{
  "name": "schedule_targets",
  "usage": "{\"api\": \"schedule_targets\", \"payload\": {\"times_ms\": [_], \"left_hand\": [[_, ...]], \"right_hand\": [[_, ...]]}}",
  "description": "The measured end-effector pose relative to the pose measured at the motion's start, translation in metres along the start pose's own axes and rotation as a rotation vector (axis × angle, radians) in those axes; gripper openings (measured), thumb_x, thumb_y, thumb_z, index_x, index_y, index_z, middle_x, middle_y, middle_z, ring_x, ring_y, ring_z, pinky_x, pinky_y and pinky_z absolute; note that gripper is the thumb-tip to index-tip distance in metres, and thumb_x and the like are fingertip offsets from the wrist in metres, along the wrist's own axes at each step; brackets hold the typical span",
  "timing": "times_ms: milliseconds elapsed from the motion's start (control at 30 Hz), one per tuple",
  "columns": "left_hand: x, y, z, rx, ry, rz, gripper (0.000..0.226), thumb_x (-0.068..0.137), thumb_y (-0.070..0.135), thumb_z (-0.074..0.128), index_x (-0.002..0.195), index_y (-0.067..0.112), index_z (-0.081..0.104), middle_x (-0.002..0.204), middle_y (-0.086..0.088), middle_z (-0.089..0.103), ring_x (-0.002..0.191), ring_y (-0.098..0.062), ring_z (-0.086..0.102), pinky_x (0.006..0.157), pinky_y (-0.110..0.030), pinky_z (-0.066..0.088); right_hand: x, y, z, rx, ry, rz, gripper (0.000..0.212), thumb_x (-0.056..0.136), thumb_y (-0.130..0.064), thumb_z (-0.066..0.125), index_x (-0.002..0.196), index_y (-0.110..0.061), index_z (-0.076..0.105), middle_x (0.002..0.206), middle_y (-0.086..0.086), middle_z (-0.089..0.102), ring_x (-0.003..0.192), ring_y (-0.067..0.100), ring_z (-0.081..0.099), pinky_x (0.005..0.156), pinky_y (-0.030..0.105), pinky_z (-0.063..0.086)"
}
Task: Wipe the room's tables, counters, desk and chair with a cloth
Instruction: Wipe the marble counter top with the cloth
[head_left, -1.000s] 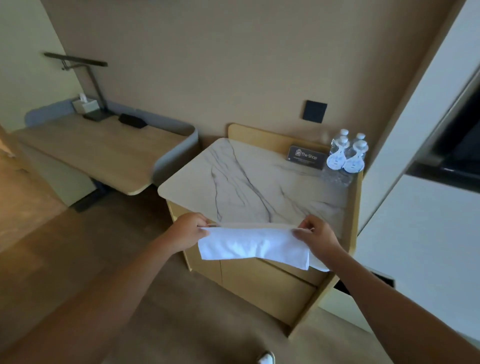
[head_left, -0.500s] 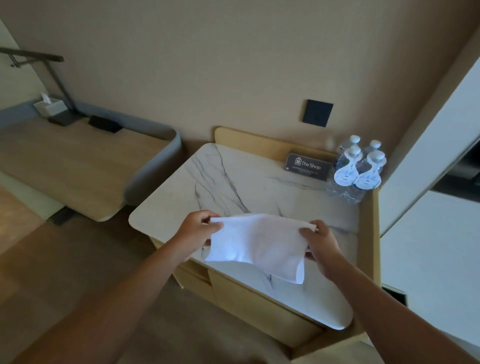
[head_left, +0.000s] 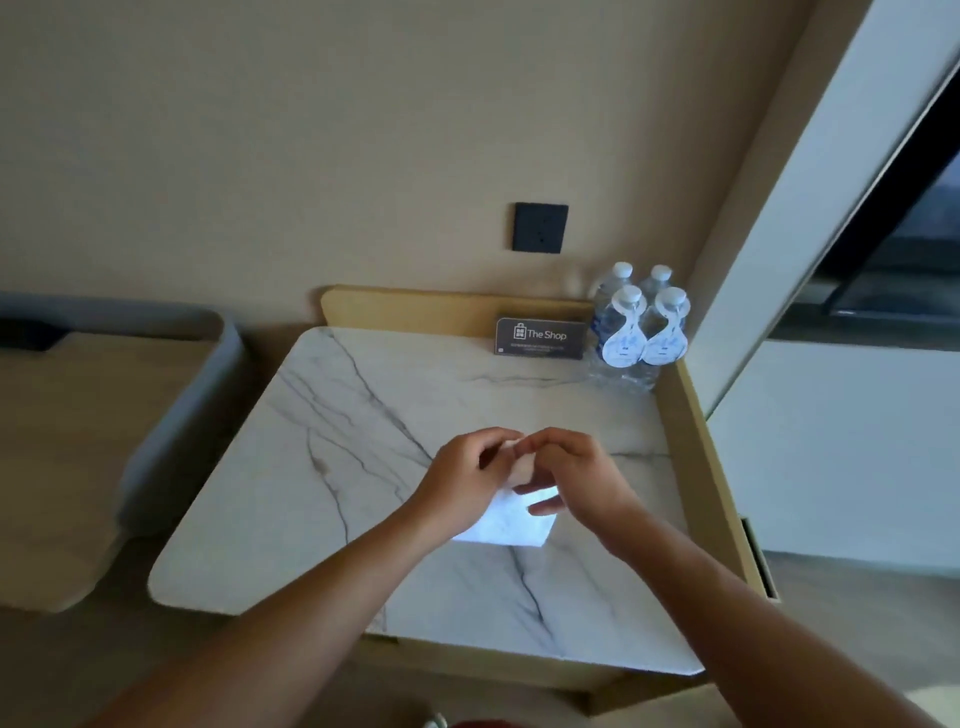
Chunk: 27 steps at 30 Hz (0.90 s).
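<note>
Meeting fingertip to fingertip, both hands (head_left: 524, 475) (cloth (head_left: 511, 522) beneath)

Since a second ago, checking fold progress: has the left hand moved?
Yes. The left hand moved rightward to meet the right hand, bunching the white cloth over the marble countertop.

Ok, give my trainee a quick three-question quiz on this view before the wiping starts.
1. True or false: both hands, left hand and right hand, hold the cloth over the marble table.
2. How many water bottles stand in the back right corner?
3. The sign sits: A) left of the bottles, B) right of them.

Key: 1 true; 2 four; 3 A.
</note>
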<state>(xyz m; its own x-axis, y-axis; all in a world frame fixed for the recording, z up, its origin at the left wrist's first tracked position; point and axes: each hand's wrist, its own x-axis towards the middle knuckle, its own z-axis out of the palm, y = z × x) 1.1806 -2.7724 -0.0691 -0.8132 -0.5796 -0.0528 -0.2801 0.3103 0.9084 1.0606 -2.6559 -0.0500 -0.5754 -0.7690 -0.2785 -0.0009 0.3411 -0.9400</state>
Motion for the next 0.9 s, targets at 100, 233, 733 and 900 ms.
{"api": "schedule_targets", "payload": {"times_ms": [100,233,733,900], "left_hand": [[0.016,-0.002,-0.009,-0.022,-0.036,0.064,0.026,0.104,0.023,0.051,0.121,0.037,0.065,0.091,0.021,0.069,0.090,0.005,0.063,0.076,-0.013,0.043],[0.028,-0.003,-0.016,-0.069,-0.122,0.135,0.025,0.099,0.024,0.048,0.108,0.045,0.058,0.086,0.008,0.069,0.077,-0.007,0.062,0.067,-0.019,0.043],[0.057,-0.007,0.022,-0.886,-0.291,-0.409,0.025,0.090,0.003,0.067,0.113,0.013,0.066,0.100,-0.016,0.074,0.084,-0.029,0.073,0.072,-0.039,0.060],[0.068,-0.017,0.037,-0.871,-0.339,-0.543,0.037,0.093,0.015,0.063,0.129,0.008,0.063,0.127,-0.022,0.067,0.102,-0.034,0.070,0.076,-0.040,0.059]], "right_hand": [[0.004,-0.008,0.002,-0.083,0.067,-0.001,0.029,0.089,-0.001,0.047,0.095,-0.015,0.072,0.082,0.007,0.076,0.079,0.023,0.075,0.067,0.040,0.061],[0.010,-0.006,0.003,-0.439,0.247,-0.180,0.003,0.090,-0.017,0.067,0.090,-0.019,0.066,0.068,-0.006,0.063,0.066,0.014,0.058,0.062,0.029,0.046],[-0.018,0.100,-0.041,0.473,0.158,0.325,0.063,0.077,-0.042,0.081,0.134,-0.032,0.057,0.124,0.002,0.072,0.111,0.025,0.071,0.096,0.048,0.055],[-0.012,0.133,-0.046,0.560,0.215,0.403,0.034,0.084,-0.014,0.078,0.117,-0.009,0.072,0.121,0.016,0.072,0.113,0.035,0.068,0.093,0.053,0.058]]}}
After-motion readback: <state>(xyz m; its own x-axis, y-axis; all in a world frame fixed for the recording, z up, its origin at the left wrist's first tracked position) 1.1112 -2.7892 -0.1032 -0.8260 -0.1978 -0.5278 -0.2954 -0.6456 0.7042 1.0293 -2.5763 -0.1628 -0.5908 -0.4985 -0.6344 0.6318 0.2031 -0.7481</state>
